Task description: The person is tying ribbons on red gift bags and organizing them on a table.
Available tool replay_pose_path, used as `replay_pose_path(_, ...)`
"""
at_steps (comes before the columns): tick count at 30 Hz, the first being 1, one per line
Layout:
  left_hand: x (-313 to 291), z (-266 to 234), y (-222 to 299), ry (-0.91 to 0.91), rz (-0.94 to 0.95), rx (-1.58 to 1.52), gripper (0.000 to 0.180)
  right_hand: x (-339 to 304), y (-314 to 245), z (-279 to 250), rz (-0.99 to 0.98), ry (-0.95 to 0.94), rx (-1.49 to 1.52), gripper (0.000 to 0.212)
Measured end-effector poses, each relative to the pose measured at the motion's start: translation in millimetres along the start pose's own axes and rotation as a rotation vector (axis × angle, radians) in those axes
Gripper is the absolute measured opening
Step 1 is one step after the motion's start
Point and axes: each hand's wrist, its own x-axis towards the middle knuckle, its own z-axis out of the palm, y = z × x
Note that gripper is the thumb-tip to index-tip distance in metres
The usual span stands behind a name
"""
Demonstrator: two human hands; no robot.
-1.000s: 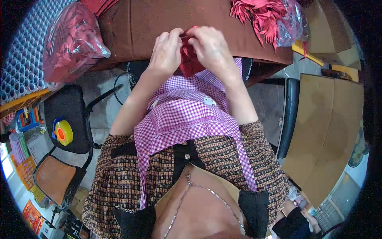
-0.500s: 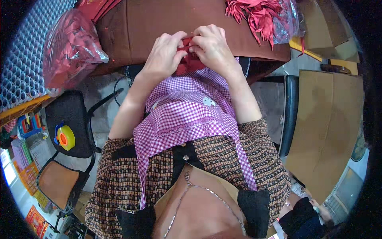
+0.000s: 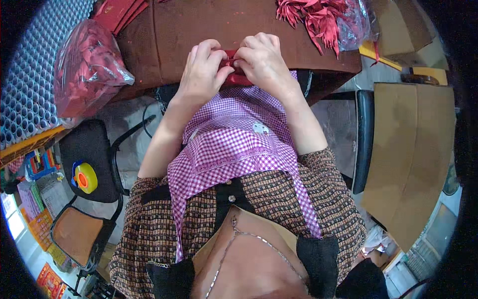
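Slightly farther apart than a second ago, the left hand (image 3: 201, 70) and right hand (image 3: 262, 64) pinch the red piece (image 3: 241, 79) between nearly closed fingertips by the table (image 3: 199, 22) edge — handwork seemingly unfinished.

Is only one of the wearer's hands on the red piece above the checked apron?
No, the left hand and the right hand both hold the red piece between them.
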Motion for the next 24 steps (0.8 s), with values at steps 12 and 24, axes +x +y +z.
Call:
replay_pose_path(12,-3,5,-6,0.006,-0.024,-0.072,0.017,4,5,-8,0.066,-0.178,0.059,0.013)
replay_pose_path(24,-4,16,-8,-0.018,0.019,-0.175,0.018,13,29,8,0.268,-0.333,0.420,0.017)
